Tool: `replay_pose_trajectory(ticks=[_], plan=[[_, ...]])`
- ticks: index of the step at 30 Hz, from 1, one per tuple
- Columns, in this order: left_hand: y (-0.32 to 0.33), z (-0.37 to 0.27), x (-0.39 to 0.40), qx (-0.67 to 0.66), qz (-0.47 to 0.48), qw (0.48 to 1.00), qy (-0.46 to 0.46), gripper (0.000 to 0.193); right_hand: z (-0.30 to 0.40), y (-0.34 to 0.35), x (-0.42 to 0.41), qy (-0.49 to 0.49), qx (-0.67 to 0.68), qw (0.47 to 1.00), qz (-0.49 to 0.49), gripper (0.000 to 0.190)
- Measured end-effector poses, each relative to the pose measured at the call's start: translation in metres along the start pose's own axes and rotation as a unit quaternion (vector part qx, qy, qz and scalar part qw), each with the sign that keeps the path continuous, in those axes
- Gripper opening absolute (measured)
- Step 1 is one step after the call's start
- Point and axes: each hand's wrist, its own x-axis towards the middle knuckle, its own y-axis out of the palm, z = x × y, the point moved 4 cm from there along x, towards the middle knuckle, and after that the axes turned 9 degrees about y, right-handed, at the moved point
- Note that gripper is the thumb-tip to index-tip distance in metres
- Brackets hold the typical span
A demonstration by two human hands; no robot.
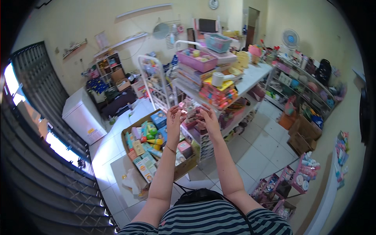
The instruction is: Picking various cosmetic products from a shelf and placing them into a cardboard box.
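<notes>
My left hand (175, 117) is raised over the back right edge of a cardboard box (185, 168), its fingers apart and lightly bent. My right hand (209, 118) is held up beside it across a small gap, in front of a white shelf table (257, 75). Its fingers are curled but apart. I see nothing clearly held in either hand; the small items between them seem to lie on the shelf behind. Boxed and bottled products fill the carton, among them a blue box (158, 118), green-capped bottles (151, 129) and a pink box (185, 147).
Stacked orange packs (218, 94) and a purple basket (197, 60) crowd the shelf table. A white trolley frame (154, 79) stands behind the carton. To the left are a white chest freezer (83, 116) and a folding metal gate (41, 79). Pink racks (283, 182) stand at right.
</notes>
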Motion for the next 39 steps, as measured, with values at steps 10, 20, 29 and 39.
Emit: replay_pose_trajectory(ticks=[10, 20, 29, 39], plan=[[0.195, 0.069, -0.013, -0.069, 0.116, 0.989, -0.058, 0.028, 0.085, -0.169, -0.024, -0.064, -0.005, 0.99, -0.123, 0.036], [0.373, 0.165, -0.059, -0.126, 0.209, 0.956, -0.165, 0.028, 0.151, -0.353, -0.072, -0.115, -0.029, 0.955, -0.271, 0.04], [0.524, 0.248, -0.09, -0.163, 0.328, 0.892, -0.264, 0.03, 0.186, -0.486, -0.11, -0.124, -0.028, 0.89, -0.438, 0.04], [0.696, 0.299, -0.141, -0.24, 0.518, 0.756, -0.32, 0.029, 0.235, -0.585, -0.156, -0.21, -0.025, 0.767, -0.605, 0.039]])
